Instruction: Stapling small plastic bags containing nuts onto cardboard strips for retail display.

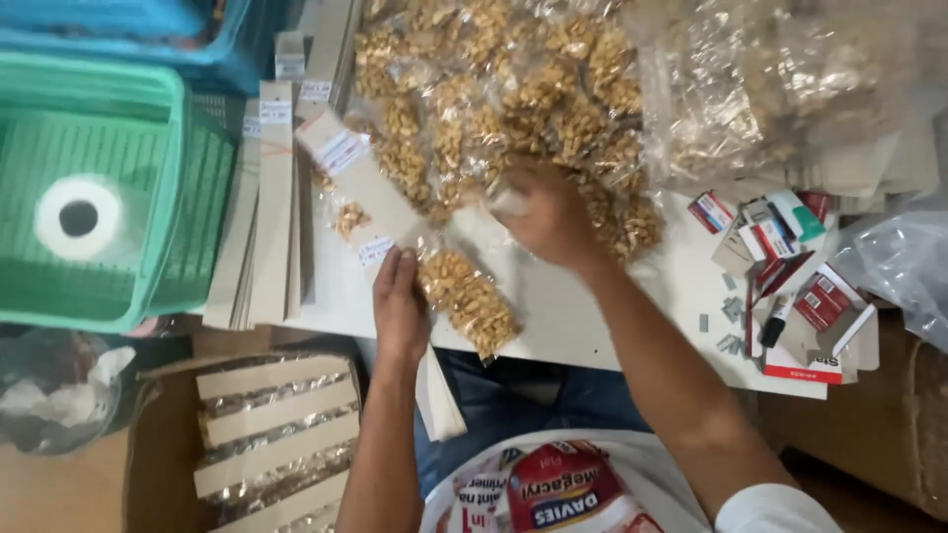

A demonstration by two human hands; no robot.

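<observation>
My left hand (398, 301) grips the near end of a long beige card strip (357, 176) that lies slantwise on the white table (563, 321). A small clear bag of golden nuts (469, 299) hangs at the strip's near end, beside that hand. My right hand (548, 212) reaches into a heap of small clear nut bags (494, 99), with fingers closed on one of them. The bag in its grasp is mostly hidden by the hand.
A green plastic basket (168, 197) holding a white tape roll (79, 217) stands at the left. Stacked card strips (267, 207) lie beside it. A cardboard box of filled strips (272, 434) sits below. Small red-and-white boxes (790, 266) and staples lie at the right.
</observation>
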